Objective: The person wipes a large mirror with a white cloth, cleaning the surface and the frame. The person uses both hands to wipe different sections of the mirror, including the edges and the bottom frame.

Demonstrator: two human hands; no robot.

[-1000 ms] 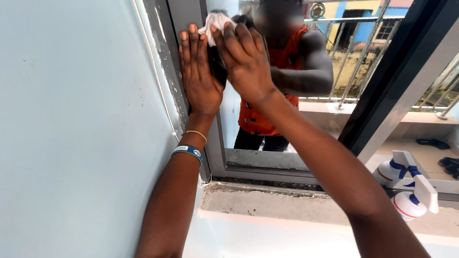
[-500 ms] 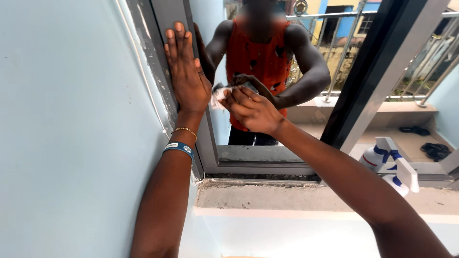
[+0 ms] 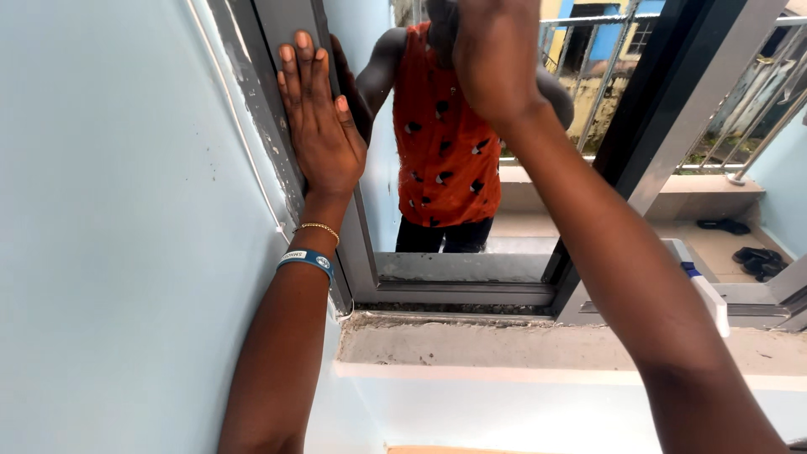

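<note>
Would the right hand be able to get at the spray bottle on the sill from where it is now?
Probably yes: the right hand is raised against the window glass, while the spray bottle stands on the sill just beyond that forearm, with nothing visible between them.

My right hand (image 3: pixel 496 50) runs off the top edge, so I can't tell whether its fingers grip anything. My forearm covers most of the spray bottle (image 3: pixel 706 294); only its trigger shows. The reflection (image 3: pixel 437 126) in the pane is headless, cut by that edge
</note>
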